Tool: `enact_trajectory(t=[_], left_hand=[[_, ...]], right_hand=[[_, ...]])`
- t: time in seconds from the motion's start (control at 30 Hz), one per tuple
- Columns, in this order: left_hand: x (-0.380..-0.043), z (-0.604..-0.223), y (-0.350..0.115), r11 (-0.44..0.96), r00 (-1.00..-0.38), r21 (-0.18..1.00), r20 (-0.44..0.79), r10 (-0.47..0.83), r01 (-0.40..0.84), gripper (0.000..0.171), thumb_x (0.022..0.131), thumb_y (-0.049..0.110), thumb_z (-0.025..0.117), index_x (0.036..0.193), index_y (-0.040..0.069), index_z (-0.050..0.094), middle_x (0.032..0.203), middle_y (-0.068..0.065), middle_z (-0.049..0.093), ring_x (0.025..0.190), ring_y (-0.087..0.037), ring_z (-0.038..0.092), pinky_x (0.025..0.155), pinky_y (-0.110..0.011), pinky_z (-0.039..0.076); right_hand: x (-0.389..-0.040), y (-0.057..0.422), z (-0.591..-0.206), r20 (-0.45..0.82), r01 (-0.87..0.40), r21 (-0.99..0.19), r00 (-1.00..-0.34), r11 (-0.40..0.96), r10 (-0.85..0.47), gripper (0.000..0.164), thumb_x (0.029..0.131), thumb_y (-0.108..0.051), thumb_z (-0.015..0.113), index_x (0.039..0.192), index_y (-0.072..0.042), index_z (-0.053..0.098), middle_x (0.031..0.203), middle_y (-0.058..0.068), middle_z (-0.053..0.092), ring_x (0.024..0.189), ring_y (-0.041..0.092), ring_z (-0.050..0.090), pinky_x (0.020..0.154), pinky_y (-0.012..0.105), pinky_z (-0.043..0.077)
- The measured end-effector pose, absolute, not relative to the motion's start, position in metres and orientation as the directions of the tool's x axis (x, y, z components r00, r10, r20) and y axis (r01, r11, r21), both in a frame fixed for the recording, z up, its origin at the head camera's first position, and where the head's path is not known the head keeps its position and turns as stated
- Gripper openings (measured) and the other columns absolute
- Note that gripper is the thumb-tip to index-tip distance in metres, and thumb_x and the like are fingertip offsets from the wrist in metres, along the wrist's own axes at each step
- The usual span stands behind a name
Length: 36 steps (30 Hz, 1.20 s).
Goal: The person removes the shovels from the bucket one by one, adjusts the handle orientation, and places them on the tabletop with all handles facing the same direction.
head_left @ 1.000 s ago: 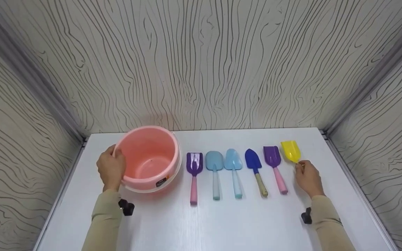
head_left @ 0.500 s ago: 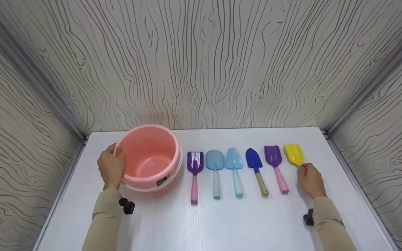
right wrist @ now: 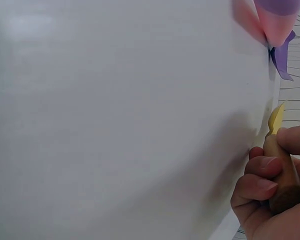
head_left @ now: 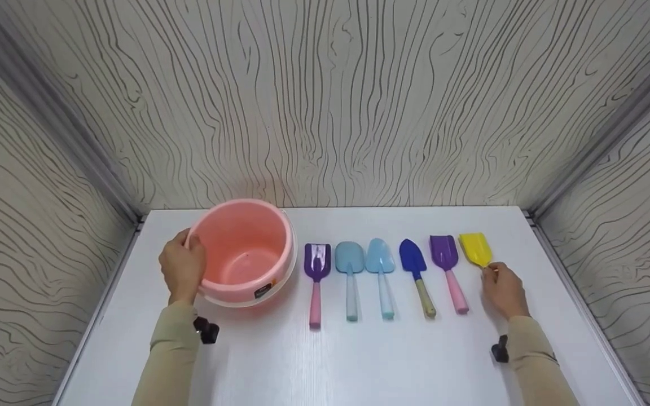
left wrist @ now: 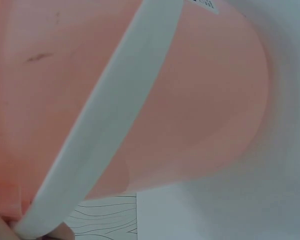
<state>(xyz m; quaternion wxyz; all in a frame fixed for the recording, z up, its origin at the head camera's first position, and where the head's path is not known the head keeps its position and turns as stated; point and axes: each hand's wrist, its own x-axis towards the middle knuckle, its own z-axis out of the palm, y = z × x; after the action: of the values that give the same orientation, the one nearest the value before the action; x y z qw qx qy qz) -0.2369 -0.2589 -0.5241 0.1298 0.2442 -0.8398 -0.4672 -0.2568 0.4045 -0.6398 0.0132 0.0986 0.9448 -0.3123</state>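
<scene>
My left hand (head_left: 183, 268) grips the left rim of a pink plastic bucket (head_left: 229, 294), thumb over the inside. Close up in the left wrist view, its white carrying handle (left wrist: 110, 110) slants across the outer wall, its end at my fingers. At the right end of a row of toy shovels, my right hand (head_left: 504, 288) holds a yellow-bladed shovel (head_left: 476, 249). The right wrist view shows my fingers curled round its wooden handle (right wrist: 282, 175). Beside it, to the left, lies a purple shovel (head_left: 443, 252) with a pink handle.
Further left in the row lie a dark blue trowel (head_left: 413, 256), a light blue pointed shovel (head_left: 380, 256), a light blue rounded shovel (head_left: 350, 257) and another purple shovel (head_left: 317, 262). All are on a white table (head_left: 370, 366). Wood-patterned panels (head_left: 325, 101) enclose its back and sides.
The yellow shovel and my right hand have shifted slightly right and toward me, mostly in the first half second. My left hand keeps its grip on the bucket.
</scene>
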Motion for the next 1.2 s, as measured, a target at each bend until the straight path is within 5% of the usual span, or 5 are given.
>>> enact_trajectory(t=[0.23,0.73,1.2], left_hand=[[-0.2383,-0.5206,-0.2562,0.422,-0.845,0.852,-0.043,-0.532,-0.309,0.048,0.112,0.026,0.047,0.152,0.002,0.058,0.146,-0.027,0.063,0.119,-0.042,0.069,0.101,-0.058,0.058],[-0.2368,-0.5237,-0.2584,0.456,-0.835,0.839,0.003,-0.55,-0.297,0.046,0.111,0.026,0.05,0.147,0.0,0.062,0.143,-0.028,0.065,0.127,-0.049,0.064,0.106,-0.066,0.052],[-0.2375,-0.5242,-0.258,0.428,-0.835,0.846,-0.034,-0.549,-0.316,0.047,0.112,0.026,0.048,0.15,0.001,0.059,0.145,-0.028,0.064,0.123,-0.046,0.067,0.104,-0.062,0.055]], right_hand=[[-0.2585,0.4033,-0.6383,-0.128,0.221,-0.581,-0.975,0.783,0.181,0.05,0.114,-0.025,0.038,0.144,0.015,0.047,0.123,0.035,0.061,0.105,0.041,0.062,0.092,0.057,0.055],[-0.2613,0.4027,-0.6357,-0.1,0.17,-0.58,-0.985,0.796,0.138,0.05,0.114,-0.021,0.038,0.143,0.018,0.047,0.126,0.041,0.061,0.113,0.051,0.063,0.097,0.065,0.052],[-0.2614,0.4058,-0.6328,-0.106,0.175,-0.567,-0.985,0.805,0.139,0.049,0.113,-0.02,0.039,0.14,0.02,0.05,0.119,0.039,0.06,0.101,0.043,0.064,0.09,0.059,0.056]])
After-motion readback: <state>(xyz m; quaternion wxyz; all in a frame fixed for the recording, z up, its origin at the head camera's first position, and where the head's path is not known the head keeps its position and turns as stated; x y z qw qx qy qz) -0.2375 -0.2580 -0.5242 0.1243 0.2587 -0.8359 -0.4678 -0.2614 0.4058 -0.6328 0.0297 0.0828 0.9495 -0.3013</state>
